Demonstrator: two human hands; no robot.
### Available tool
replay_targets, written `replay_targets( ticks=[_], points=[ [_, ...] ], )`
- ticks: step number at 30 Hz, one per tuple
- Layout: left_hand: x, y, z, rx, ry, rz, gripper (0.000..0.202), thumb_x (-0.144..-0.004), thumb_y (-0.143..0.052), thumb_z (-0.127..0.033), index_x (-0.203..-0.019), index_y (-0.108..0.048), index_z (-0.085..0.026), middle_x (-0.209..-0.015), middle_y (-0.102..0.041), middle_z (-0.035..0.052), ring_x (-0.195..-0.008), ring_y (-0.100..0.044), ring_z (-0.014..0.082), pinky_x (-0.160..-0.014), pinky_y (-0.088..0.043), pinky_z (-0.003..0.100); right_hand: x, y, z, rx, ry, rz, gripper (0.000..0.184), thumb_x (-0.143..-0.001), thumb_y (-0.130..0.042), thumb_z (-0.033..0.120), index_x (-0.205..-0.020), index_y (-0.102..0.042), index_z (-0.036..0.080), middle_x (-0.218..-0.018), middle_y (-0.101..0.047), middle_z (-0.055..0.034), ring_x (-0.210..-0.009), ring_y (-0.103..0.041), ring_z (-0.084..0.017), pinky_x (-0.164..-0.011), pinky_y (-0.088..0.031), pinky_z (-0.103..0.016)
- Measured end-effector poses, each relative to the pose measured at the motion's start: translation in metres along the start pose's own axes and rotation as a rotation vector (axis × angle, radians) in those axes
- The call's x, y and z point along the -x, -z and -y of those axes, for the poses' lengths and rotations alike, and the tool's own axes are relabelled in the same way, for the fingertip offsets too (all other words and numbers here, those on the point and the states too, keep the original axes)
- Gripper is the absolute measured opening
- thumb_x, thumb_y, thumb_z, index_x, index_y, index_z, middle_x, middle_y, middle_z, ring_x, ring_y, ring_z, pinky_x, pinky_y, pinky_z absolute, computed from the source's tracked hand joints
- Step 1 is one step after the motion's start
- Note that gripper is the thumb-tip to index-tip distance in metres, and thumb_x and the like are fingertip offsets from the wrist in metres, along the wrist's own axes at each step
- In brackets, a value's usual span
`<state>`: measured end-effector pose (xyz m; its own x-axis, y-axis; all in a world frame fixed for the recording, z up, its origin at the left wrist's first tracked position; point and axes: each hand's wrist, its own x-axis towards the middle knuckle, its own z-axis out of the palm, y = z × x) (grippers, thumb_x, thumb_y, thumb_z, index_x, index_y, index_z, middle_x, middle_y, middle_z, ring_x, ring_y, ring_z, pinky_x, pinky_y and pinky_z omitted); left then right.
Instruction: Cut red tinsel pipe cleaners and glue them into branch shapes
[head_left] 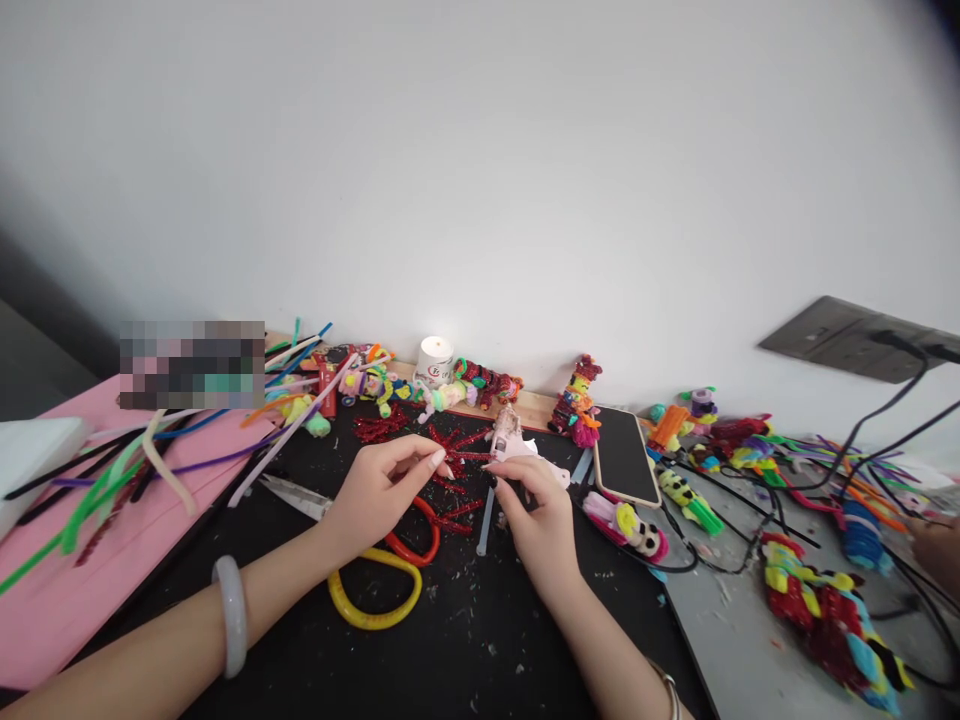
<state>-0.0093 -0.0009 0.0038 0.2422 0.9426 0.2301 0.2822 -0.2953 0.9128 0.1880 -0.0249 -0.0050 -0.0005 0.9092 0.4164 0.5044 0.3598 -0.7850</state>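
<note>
My left hand (394,490) pinches a red glittery pipe cleaner (469,456) between thumb and fingers. Opposite it, my right hand (538,515) has its thumb and index fingertips closed at the other end of that strand; the fingertips partly hide the grip. Cut pieces of red glittery pipe cleaner (457,515) lie on the black mat (465,660) below and behind my hands. Scissors with one yellow and one orange handle (375,622) lie under my left wrist. A pale pink glue gun (508,432) is just behind my right hand, and a translucent glue stick (486,525) rests between the hands.
Colourful pipe cleaners (97,490) spread over a pink sheet (45,625) at left. Pipe-cleaner dolls (577,400), a paper cup (436,362) and a phone (626,455) line the back. At right are more dolls (832,620), black cables, a wall socket (832,335) and another person's hand (937,550).
</note>
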Motion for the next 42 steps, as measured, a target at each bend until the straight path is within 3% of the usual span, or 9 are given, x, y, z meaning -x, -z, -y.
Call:
replay_targets(
  ticks=[7,18,31,37,42],
  points=[
    [0.0026,-0.0052,-0.0059,-0.077,-0.045,0.113,0.026,-0.089,-0.048,-0.029,-0.076,-0.067,-0.016,-0.067,-0.066,0.0006,-0.053,-0.050,0.0103,-0.049,-0.036,0.020,0.0046,-0.0080,0.0008,-0.275,-0.183,0.040,0.011,-0.078,-0.063,0.018,-0.080,-0.073,0.023,-0.086,-0.069,-0.0038,-0.087,-0.061,-0.020,-0.081,-0.047,-0.033],
    [0.0034,-0.0058,-0.0016,-0.107,-0.029,0.162,0.029,-0.090,-0.046,-0.031,-0.078,-0.067,-0.016,-0.067,-0.064,0.0006,-0.051,-0.046,0.0104,-0.048,-0.033,0.022,0.0057,-0.0096,0.0016,-0.422,-0.307,0.051,0.008,-0.078,-0.064,0.024,-0.076,-0.072,0.021,-0.085,-0.070,-0.0041,-0.084,-0.062,-0.020,-0.079,-0.049,-0.031],
    [0.0052,-0.0059,-0.0024,-0.094,-0.020,0.209,0.026,-0.090,-0.047,-0.030,-0.081,-0.067,-0.016,-0.073,-0.067,0.0018,-0.056,-0.050,0.0112,-0.050,-0.034,0.021,0.0058,-0.0103,0.0025,-0.539,-0.362,0.027,0.009,-0.076,-0.067,0.026,-0.071,-0.067,0.019,-0.072,-0.063,0.0003,-0.067,-0.055,-0.014,-0.065,-0.044,-0.024],
    [0.0048,-0.0056,-0.0034,-0.093,-0.028,0.186,0.027,-0.090,-0.046,-0.030,-0.081,-0.067,-0.015,-0.072,-0.067,0.0019,-0.056,-0.050,0.0112,-0.051,-0.034,0.021,0.0051,-0.0109,0.0004,-0.581,-0.329,0.025,0.003,-0.076,-0.068,0.022,-0.076,-0.070,0.021,-0.080,-0.065,-0.0003,-0.078,-0.057,-0.015,-0.072,-0.045,-0.024],
    [0.0054,-0.0054,-0.0040,-0.104,-0.032,0.167,0.028,-0.091,-0.046,-0.030,-0.080,-0.067,-0.015,-0.069,-0.066,0.0017,-0.054,-0.049,0.0107,-0.050,-0.034,0.021,0.0061,-0.0098,0.0004,-0.584,-0.317,0.075,0.008,-0.078,-0.067,0.021,-0.081,-0.074,0.024,-0.087,-0.068,-0.0013,-0.084,-0.059,-0.017,-0.078,-0.044,-0.027]
  ],
)
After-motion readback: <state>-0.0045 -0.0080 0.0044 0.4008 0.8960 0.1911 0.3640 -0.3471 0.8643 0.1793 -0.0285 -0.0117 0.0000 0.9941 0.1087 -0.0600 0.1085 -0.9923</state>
